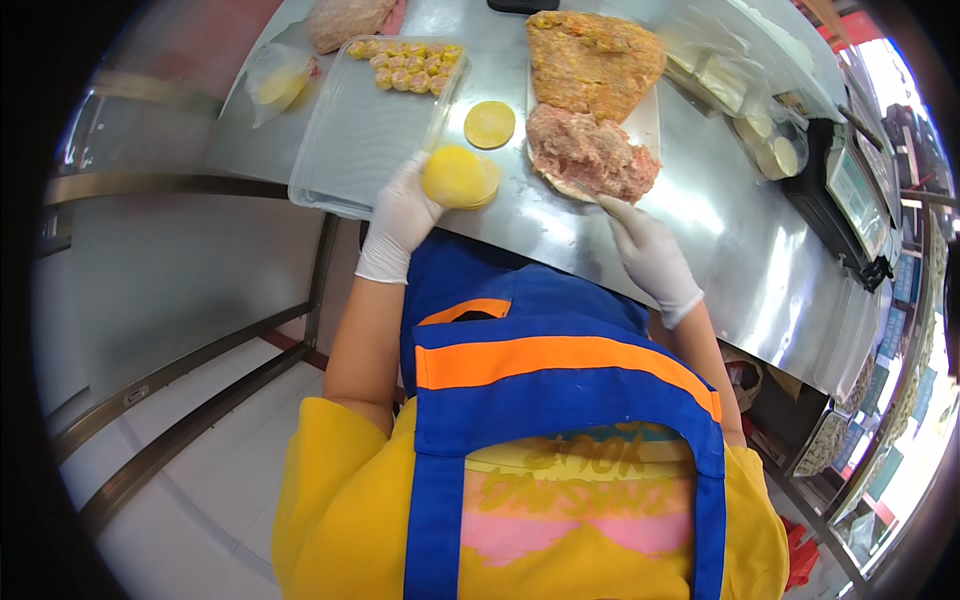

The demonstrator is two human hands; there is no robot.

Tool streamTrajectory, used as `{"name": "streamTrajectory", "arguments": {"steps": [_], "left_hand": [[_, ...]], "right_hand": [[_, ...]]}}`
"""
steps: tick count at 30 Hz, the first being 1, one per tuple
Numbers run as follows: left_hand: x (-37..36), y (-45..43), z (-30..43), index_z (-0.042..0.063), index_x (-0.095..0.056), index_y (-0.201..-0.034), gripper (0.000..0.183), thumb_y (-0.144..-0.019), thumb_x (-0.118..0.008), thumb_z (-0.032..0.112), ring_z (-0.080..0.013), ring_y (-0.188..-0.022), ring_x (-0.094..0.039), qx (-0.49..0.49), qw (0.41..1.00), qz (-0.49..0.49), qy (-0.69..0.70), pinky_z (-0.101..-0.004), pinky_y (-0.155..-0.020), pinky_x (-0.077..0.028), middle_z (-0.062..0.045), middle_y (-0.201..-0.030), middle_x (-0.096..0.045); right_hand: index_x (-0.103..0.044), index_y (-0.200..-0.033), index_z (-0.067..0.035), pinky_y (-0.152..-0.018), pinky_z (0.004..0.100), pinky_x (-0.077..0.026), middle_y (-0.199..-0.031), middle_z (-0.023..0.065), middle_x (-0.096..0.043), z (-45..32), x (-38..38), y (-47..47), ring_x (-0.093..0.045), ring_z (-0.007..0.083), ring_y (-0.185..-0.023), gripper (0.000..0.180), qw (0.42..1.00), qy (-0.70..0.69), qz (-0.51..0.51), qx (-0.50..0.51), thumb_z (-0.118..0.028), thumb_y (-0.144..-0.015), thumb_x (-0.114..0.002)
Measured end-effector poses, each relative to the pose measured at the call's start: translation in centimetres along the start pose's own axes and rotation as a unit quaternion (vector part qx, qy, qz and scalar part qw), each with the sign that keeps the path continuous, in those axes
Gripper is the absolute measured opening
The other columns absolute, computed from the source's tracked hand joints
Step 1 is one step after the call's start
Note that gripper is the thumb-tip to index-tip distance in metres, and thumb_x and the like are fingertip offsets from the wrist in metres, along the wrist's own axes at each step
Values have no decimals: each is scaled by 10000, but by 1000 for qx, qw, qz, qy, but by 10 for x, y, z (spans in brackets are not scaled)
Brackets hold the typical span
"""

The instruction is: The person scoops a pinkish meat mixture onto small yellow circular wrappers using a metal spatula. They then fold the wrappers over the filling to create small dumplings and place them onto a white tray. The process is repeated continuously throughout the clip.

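My gloved left hand (405, 208) holds a round yellow dough wrapper (452, 177) by its left edge. Paler rims of more wrappers (489, 191) show beneath it; whether these rest in the hand or on the table cannot be made out. A single round wrapper (490, 124) lies flat just beyond. At the near edge of the raw minced meat (592, 154), my gloved right hand (651, 253) grips a thin tool (583, 187), mostly hidden by fingers and meat. Behind the mince, an orange-yellow filling mixture (592, 64) is heaped on the same white tray (643, 131).
Left of the wrappers, a clear plastic tray (352, 142) carries several small yellow dumplings (412, 67) at its far end. A plastic bag (281, 86) lies further left. On the right of the steel table (712, 262) stand bagged wrappers (766, 146) and a black scale (844, 195).
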State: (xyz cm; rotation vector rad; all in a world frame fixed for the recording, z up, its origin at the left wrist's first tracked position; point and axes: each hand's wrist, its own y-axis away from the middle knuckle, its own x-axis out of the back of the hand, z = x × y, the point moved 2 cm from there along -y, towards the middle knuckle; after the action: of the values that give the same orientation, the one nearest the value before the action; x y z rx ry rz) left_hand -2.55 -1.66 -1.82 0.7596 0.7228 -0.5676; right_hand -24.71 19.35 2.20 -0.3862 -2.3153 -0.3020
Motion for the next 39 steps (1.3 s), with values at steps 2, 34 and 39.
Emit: {"name": "streamTrajectory", "arguments": {"steps": [2, 34, 39], "left_hand": [[-5, -1, -31, -20, -511, -1186, 295, -951, -515, 158, -249, -1077, -589, 48, 984, -4, -169, -382, -950, -475, -132, -1132, -589], [-34, -48, -97, -102, -501, -1177, 305, -986, -431, 125, -305, -1058, -616, 103, 965, 87, -224, -423, -891, -534, -202, -1154, -583], [-45, -44, -94, -82, -522, -1143, 304, -974, -454, 161, -287, -1026, -628, 114, 979, 88, -146, -402, -831, -554, -184, -1121, -594]], "right_hand": [[-581, -1197, -54, -799, 444, -504, -949, 216, -657, -13, -7, -15, -644, 368, -899, 309, 997, 80, -13, -1, -158, -920, -491], [-595, -1123, -43, -708, 485, -515, -849, 225, -658, -18, -12, -34, -650, 383, -804, 288, 977, 202, -55, -44, -109, -884, -448], [-600, -1221, -59, -778, 475, -494, -896, 235, -651, -8, -24, -41, -650, 369, -877, 361, 990, 103, -86, -32, -114, -907, -431]]}}
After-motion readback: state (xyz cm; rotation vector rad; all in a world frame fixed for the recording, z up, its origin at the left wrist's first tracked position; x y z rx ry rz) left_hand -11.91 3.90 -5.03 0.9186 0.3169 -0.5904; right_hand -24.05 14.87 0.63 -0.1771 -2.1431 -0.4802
